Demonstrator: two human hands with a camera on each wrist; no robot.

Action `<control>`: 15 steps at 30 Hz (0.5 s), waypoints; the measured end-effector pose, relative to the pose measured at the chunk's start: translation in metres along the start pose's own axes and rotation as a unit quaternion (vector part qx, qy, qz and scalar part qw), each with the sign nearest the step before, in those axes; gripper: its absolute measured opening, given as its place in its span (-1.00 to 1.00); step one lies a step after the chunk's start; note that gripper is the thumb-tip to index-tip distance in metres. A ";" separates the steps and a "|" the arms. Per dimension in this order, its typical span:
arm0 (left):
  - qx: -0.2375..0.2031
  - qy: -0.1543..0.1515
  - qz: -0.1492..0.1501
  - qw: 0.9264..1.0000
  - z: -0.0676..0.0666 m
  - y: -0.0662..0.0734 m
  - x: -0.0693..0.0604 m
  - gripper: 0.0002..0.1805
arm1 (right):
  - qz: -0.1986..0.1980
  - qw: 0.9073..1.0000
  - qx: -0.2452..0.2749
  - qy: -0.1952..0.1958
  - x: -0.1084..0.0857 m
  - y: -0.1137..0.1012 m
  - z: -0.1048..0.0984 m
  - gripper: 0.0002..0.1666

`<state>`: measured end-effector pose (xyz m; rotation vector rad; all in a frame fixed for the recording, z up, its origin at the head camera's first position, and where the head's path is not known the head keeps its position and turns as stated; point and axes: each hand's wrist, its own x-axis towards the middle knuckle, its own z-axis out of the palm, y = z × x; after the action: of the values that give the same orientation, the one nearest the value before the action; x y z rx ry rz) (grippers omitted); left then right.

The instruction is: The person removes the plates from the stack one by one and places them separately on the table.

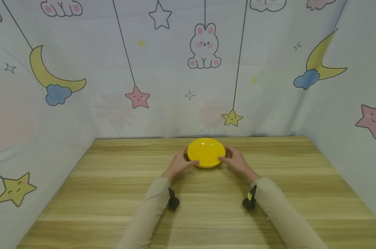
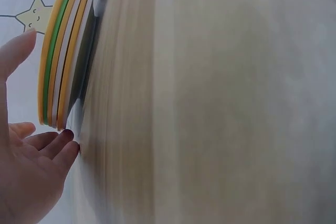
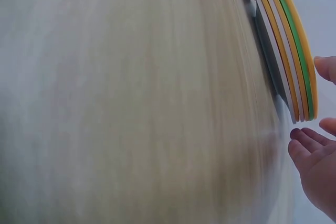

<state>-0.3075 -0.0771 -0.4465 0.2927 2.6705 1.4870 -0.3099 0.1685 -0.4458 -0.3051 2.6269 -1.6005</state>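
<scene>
A stack of round plates (image 1: 206,152) stands on the far middle of the table, a yellow one on top. From the side, the left wrist view shows yellow, green and whitish rims in the stack (image 2: 65,51). My left hand (image 1: 179,162) is at its left side, thumb by the top rim and loosely bent fingers low beside the edge (image 2: 39,169). On the opposite side is my right hand (image 1: 237,162), its thumb at the top rim. Its fingertips (image 3: 299,136) look slightly apart from the lower plates in the right wrist view.
The wood-grain table (image 1: 213,214) is enclosed by a pale fabric backdrop (image 1: 172,65) printed with stars, moons and a rabbit. This cloth rises close behind the plates. Dark wrist cameras (image 1: 174,202) sit on both sleeves.
</scene>
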 end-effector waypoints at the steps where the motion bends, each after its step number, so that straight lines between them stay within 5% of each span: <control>1: -0.004 -0.001 0.004 1.000 0.000 0.000 0.000 -0.07 | 0.004 1.000 -0.001 0.002 0.001 0.000 0.001 -0.23; 15: -0.042 -0.021 0.000 0.999 0.000 0.001 0.003 -0.04 | 0.024 0.999 -0.005 0.029 0.008 0.002 0.009 -0.21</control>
<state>-0.3106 -0.0756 -0.4454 0.3144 2.5680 1.5686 -0.3168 0.1596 -0.4515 -0.1974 2.6632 -1.6067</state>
